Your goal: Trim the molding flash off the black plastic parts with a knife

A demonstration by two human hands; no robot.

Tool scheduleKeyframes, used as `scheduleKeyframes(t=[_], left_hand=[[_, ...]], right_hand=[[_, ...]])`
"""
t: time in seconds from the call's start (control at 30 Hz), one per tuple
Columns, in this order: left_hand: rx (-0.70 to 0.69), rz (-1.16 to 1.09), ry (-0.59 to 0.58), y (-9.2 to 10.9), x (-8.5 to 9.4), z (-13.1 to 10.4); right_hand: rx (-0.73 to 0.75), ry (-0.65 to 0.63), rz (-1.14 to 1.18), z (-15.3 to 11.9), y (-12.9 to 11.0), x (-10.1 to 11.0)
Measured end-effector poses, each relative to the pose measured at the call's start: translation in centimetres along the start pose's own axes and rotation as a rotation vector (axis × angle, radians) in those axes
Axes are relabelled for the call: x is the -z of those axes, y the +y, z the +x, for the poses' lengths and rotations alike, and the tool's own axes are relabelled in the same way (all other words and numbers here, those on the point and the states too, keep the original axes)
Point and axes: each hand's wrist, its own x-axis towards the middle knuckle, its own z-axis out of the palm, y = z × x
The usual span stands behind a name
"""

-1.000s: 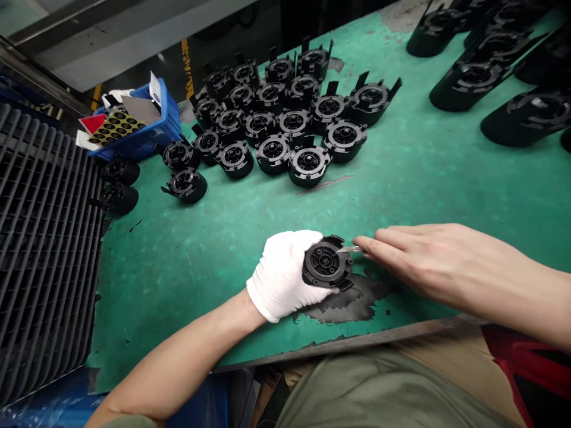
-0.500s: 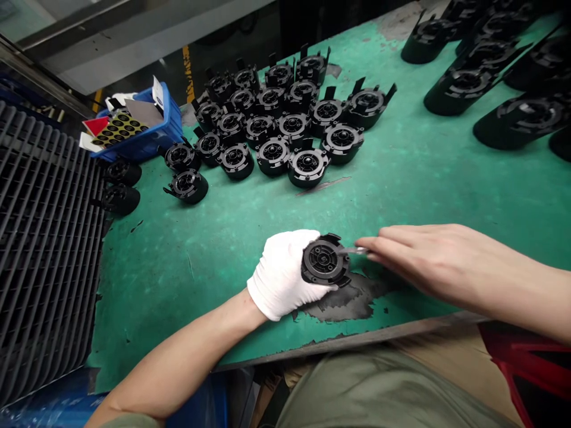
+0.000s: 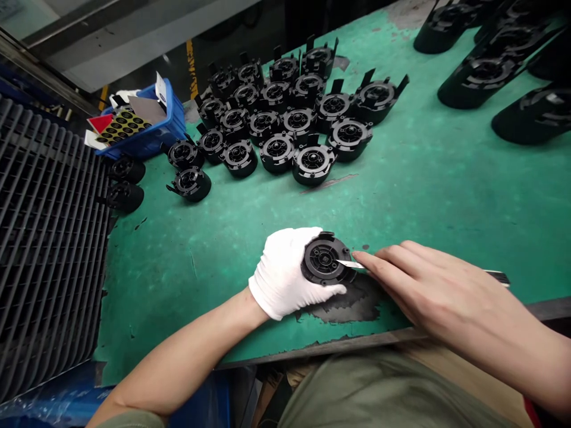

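Observation:
My left hand (image 3: 285,270), in a white glove, wraps round a round black plastic housing (image 3: 323,260) and tilts its ribbed face up towards me. Bare, my right hand (image 3: 428,279) grips a slim knife (image 3: 349,264). Its pale pointed blade reaches over the face of the housing, near the centre; whether the tip touches cannot be made out. The knife's dark handle end sticks out behind the hand, while the middle of it is hidden by the fingers. Below the housing is a worn dark patch on the green table mat (image 3: 200,249).
Several similar black housings (image 3: 276,148) stand grouped beyond my hands, with more (image 3: 479,77) at the far right. A blue bin (image 3: 172,122) holding sticker sheets (image 3: 122,126) stands at the left back. Stacked grey ribbed trays (image 3: 49,238) border the left side.
My right hand has turned and come slightly nearer to me, so the knife's blade and handle end show more plainly. My left hand keeps its hold on the housing. The view has shifted slightly.

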Motion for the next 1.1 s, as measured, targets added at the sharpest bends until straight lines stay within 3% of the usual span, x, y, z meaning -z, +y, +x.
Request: scheduleKeyframes(t=[0.2, 0.4, 0.87, 1.1], left_hand=[[-0.003, 0.016, 0.002, -0.3, -0.2, -0.5], [-0.063, 0.059, 0.087, -0.6, -0.5, -0.7], [-0.030, 0.026, 0.082, -0.3, -0.3, -0.5], [-0.020, -0.006, 0.067, -0.5, -0.4, -0.5]], right_hand=[[0.045, -0.008, -0.009, 0.2, 0.3, 0.5], [0.056, -0.007, 0.002, 0.8, 0.8, 0.4], [0.045, -0.057, -0.040, 0.8, 1.1, 0.0], [-0.015, -0.040, -0.113, 1.1, 0.0, -0.4]])
